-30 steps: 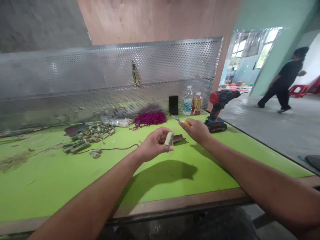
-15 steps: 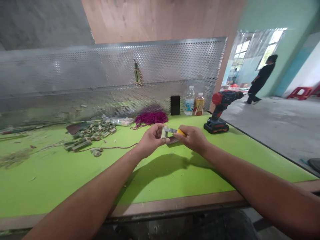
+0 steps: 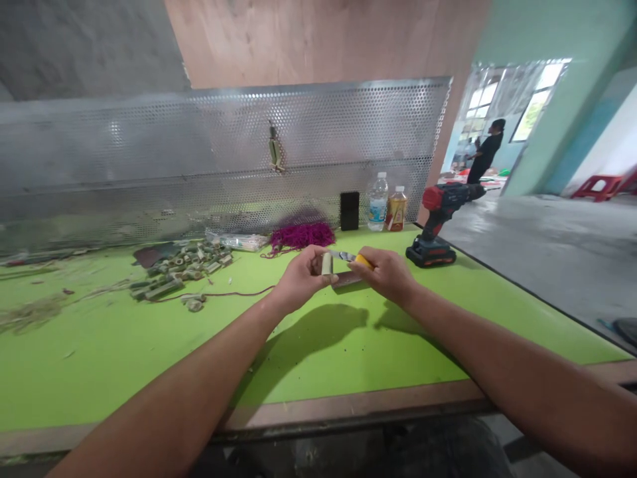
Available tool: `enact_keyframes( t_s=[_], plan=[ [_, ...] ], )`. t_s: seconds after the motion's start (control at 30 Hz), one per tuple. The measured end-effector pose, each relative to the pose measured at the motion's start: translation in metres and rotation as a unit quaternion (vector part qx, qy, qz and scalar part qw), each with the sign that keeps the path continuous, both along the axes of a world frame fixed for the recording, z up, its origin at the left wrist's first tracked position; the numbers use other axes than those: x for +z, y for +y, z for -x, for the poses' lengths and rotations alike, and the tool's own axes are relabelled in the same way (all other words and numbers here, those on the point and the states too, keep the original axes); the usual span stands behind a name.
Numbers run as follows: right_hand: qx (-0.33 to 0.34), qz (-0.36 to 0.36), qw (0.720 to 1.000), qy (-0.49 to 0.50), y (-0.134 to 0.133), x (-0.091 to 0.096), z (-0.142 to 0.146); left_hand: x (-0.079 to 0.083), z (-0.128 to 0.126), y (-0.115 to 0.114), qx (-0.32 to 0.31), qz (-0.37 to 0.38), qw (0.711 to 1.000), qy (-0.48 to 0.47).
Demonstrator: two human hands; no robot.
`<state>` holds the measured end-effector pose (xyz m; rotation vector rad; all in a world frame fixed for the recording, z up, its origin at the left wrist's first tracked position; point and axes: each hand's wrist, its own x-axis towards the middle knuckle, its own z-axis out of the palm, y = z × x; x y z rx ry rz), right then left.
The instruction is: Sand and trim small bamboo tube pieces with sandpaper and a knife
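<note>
My left hand [image 3: 298,282] is closed around a short pale bamboo piece [image 3: 326,263], held upright above the green table top [image 3: 149,345]. My right hand [image 3: 385,273] grips a knife with a yellow handle [image 3: 359,259]; its blade points left and meets the top of the bamboo piece. Both hands hover close together over the middle of the table. Under them lies a dark flat piece [image 3: 347,279] on the green surface.
A heap of cut bamboo pieces [image 3: 182,265] lies at the left, with a magenta cord bundle [image 3: 300,235] behind. A phone [image 3: 349,210], two bottles [image 3: 377,201] and a red cordless drill [image 3: 438,222] stand at the back right. A person [image 3: 484,151] stands far off.
My hands came together: the knife blade swung left onto the bamboo piece, which my left hand lifted and turned. The distant person walked farther away to the left.
</note>
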<state>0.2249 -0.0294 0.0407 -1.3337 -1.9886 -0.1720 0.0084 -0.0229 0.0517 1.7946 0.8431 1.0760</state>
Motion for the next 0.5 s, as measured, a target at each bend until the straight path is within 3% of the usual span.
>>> enact_keyframes(
  t_s=[0.3, 0.5],
  plan=[
    [-0.010, 0.019, 0.998, -0.054, -0.003, -0.001, 0.007, 0.000, 0.000, 0.000, 0.005, -0.008, 1.000, 0.001],
    [-0.131, 0.032, 0.991, -0.011, 0.011, 0.005, -0.011, 0.006, 0.000, -0.008, -0.036, 0.013, 0.999, 0.000]
  ],
)
